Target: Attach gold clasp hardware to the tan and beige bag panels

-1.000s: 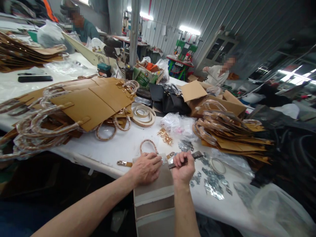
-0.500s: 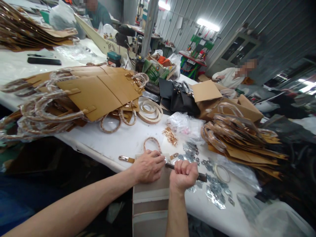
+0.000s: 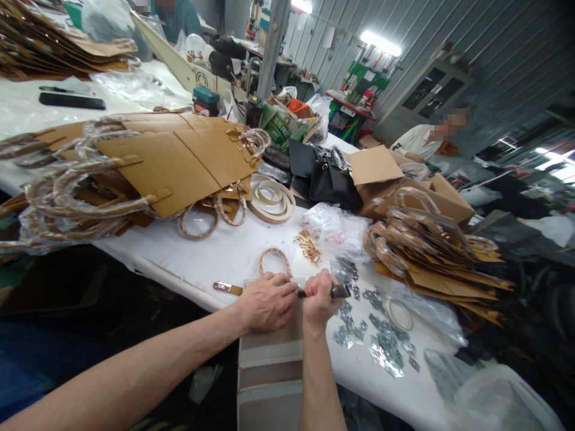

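A pale bag panel (image 3: 269, 363) lies over the table's front edge, its lining side up with folded seams. My left hand (image 3: 268, 303) presses on its top edge, fingers bent and closed together; what lies beneath the fingertips is hidden. My right hand (image 3: 320, 295) makes a fist round a dark bar-shaped tool (image 3: 341, 291), whose near end points at my left fingertips. Which kind of tool it is, I cannot tell. Beyond the panel a plastic-wrapped bag handle (image 3: 275, 254) stands out. A tan strap with a metal fitting (image 3: 227, 288) sticks out to the left.
Gold-coloured fittings (image 3: 308, 246) and scattered small metal plates (image 3: 386, 341) lie beyond and right of my hands, near a tape roll (image 3: 399, 314). Tan bag panels are stacked left (image 3: 175, 158) and right (image 3: 444, 257). A black bag (image 3: 335, 179) stands behind. Two people are farther off.
My right hand has moved left and slightly up with the tool, closer to my left hand. The tool now looks more level. My left hand stays on the panel.
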Action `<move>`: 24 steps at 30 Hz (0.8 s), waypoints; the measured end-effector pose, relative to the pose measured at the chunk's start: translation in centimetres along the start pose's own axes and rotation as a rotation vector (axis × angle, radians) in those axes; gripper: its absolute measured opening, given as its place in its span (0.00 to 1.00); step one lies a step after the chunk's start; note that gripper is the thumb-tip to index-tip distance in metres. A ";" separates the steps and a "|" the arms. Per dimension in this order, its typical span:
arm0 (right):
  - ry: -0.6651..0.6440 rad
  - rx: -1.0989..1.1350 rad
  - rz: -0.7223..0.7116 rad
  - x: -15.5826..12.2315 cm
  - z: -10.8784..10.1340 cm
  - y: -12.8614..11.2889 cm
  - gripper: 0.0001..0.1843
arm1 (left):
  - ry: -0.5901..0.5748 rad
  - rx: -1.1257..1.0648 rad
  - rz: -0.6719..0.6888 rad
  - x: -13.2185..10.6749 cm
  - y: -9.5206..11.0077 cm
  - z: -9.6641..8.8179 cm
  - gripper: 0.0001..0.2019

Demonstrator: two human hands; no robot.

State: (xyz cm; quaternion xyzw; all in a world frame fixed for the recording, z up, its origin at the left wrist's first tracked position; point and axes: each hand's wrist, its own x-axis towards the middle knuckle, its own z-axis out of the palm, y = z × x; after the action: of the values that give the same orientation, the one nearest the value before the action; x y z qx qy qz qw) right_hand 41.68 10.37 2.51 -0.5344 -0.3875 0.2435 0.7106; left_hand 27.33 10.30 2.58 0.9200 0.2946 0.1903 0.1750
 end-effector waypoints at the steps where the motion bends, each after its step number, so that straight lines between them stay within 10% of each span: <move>1: -0.025 -0.073 0.026 0.3 0.2 0.0 0.29 | -0.013 0.005 0.000 0.0 0.0 0.0 0.10; 7: -0.083 -0.215 0.073 1.1 1.0 0.0 0.29 | -0.006 0.110 -0.084 0.0 0.1 -0.1 0.26; 15: 0.111 0.306 0.081 2.9 -1.1 -2.4 0.32 | -0.006 0.240 -0.092 -0.4 0.2 0.8 0.35; 24: -0.044 0.054 0.199 4.1 2.3 -0.3 0.32 | 0.003 0.242 -0.091 -0.4 0.3 0.6 0.34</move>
State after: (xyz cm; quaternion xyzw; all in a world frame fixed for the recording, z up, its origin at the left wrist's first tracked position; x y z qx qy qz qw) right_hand 42.15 14.68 4.27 -0.5452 -0.3414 0.3351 0.6884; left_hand 27.45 9.72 2.13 0.9198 0.3571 0.1466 0.0706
